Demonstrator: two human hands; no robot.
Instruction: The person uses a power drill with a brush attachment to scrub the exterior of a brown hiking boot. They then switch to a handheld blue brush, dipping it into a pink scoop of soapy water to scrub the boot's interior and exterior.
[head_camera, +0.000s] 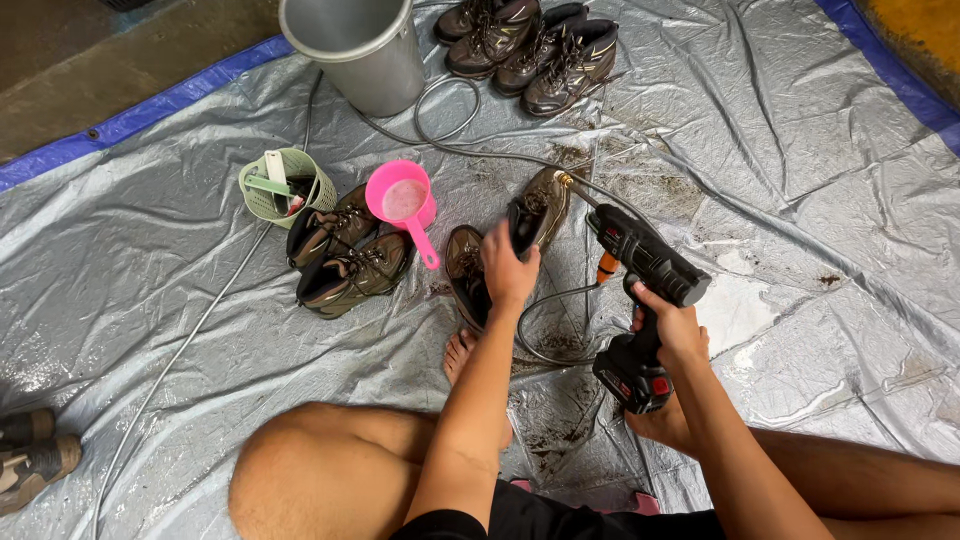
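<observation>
Bare knee (310, 470) lowest in view; left hand (508, 270) stretched forward, clamped on muddy boot (535, 215) lying on tarp (800, 180); right hand (672, 325) wrapped round sprayer (640, 275), nozzle just beside boot. Pink scoop (402, 200), boot pair (345, 255), green basket (285, 185) left; bucket (360, 50) beyond.

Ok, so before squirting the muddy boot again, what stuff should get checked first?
1. Left hand grips the boot firmly: ok.
2. Right hand holds the spray gun by its handle: ok.
3. Nozzle tip aimed at the boot, very close: ok.
4. Hose free of kinks: cannot tell, it loops under the arm.
5. Bare toes out of the spray's way: not ok, they sit right beside the second boot.
6. Pink scoop clear of the spray: ok, off to the side.
</observation>
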